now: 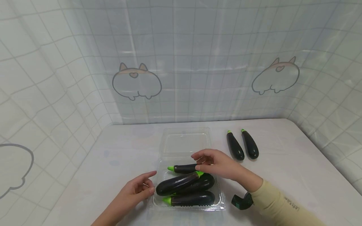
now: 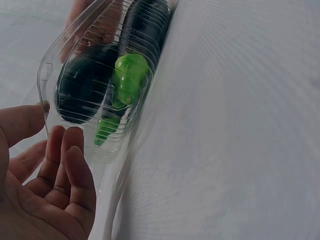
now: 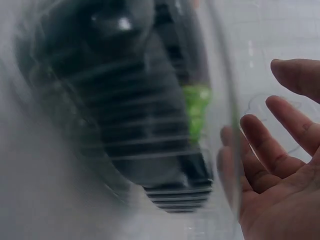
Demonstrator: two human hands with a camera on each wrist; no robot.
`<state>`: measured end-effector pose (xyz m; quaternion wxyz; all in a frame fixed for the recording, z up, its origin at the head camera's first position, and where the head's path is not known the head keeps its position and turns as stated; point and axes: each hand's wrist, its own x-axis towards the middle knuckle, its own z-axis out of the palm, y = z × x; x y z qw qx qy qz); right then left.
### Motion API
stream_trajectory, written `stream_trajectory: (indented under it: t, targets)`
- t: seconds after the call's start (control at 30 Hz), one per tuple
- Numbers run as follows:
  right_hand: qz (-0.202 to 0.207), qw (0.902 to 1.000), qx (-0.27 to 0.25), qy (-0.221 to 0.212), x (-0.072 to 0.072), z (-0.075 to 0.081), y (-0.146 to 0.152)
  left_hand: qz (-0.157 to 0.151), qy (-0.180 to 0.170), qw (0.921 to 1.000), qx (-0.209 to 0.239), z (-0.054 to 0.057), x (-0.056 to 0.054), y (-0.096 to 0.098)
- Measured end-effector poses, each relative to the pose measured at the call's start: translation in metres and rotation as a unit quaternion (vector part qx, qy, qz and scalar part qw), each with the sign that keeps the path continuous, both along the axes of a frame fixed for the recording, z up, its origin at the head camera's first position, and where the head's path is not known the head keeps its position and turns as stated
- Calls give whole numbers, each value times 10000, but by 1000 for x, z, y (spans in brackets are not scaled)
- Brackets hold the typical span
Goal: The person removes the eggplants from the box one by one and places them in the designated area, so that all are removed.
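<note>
A clear plastic clamshell box [image 1: 222,202] lies with its lid [image 1: 185,142] folded back. Several glossy dark eggplants with bright green stems are in its base, one of them lying across the others [image 1: 176,184]. At the box's left edge, my left hand [image 1: 135,190] touches the rim with its thumb, its other fingers loosely bent outside the wall. Over the right part of the box is my right hand [image 1: 216,163], fingers relaxed and apart, partly hiding the rearmost eggplant [image 1: 183,169]. The right wrist view shows nothing gripped in that hand [image 3: 285,170].
Two more eggplants [image 1: 235,146] [image 1: 250,144] lie side by side on the white table [image 1: 282,163], right of the lid. A small black device [image 1: 242,201] is at the right wrist. A grid-patterned curtain [image 1: 195,78] stands along the back and sides.
</note>
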<state>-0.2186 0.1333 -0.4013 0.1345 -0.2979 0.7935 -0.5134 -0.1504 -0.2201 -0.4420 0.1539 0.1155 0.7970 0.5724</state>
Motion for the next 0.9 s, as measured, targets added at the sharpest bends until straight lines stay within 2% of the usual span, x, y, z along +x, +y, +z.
stream_trajectory:
  t: [0.23, 0.5, 0.9]
  targets:
    - [254, 9995, -35, 201, 5, -5, -7, 6, 34, 10000, -16, 3, 1, 1]
    - [276, 9962, 438, 697, 8, -7, -10, 39, -2, 10000, -40, 4, 1, 2]
    - [440, 9794, 1166, 1589, 13, -12, -16, 50, -63, 10000, -2, 2, 1, 1]
